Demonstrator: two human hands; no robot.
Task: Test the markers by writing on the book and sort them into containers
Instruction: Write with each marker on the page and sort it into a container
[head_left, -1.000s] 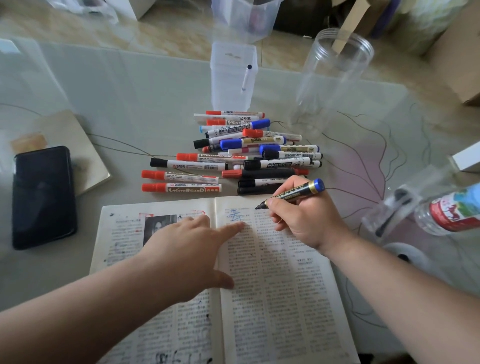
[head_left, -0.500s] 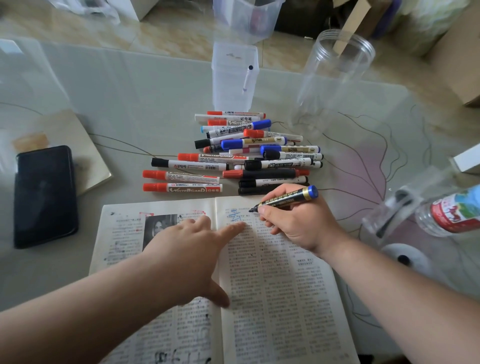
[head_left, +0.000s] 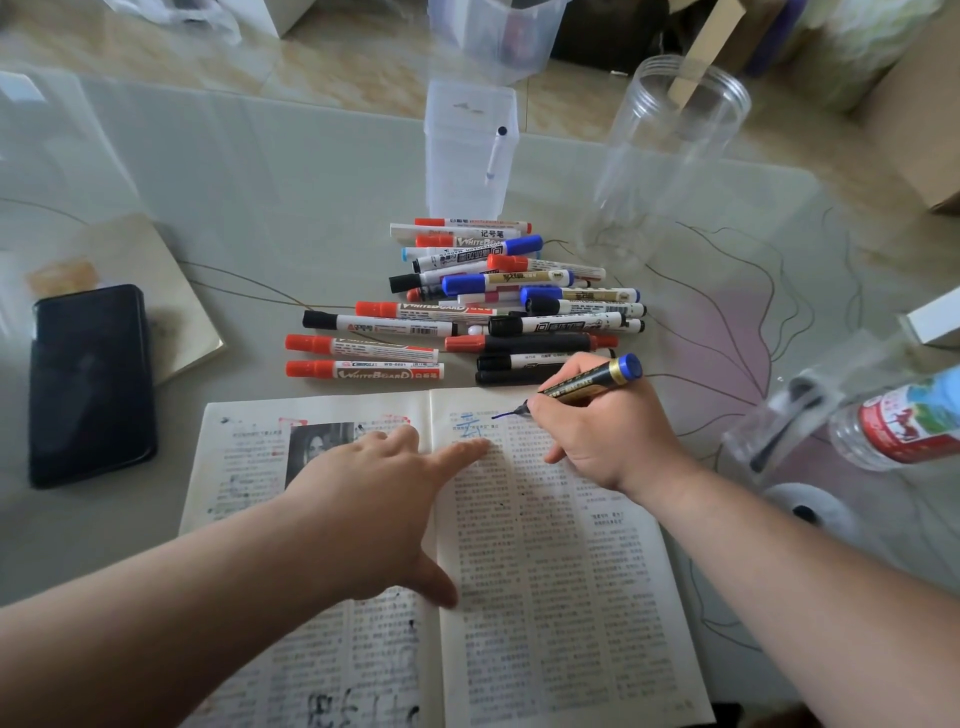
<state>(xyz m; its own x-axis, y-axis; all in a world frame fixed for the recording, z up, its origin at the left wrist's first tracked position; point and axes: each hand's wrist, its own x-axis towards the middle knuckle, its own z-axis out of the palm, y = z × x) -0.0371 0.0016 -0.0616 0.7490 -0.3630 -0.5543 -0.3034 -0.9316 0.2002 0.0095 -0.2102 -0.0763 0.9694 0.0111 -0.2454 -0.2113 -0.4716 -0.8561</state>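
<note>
Fresh blue stroke (head_left: 506, 414) newly down near the book (head_left: 545, 597) top edge, right grip (head_left: 597, 441) wrapped round the marker (head_left: 587, 383), left grip (head_left: 374, 499) flat, pinning pages, so probably works, ready for sorting.

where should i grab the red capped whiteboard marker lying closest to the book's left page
Pinch the red-capped marker across its white barrel near the middle, coming from above. It lies flat and sideways, cap to the left, with bare table between it, the next marker and the book.
</note>
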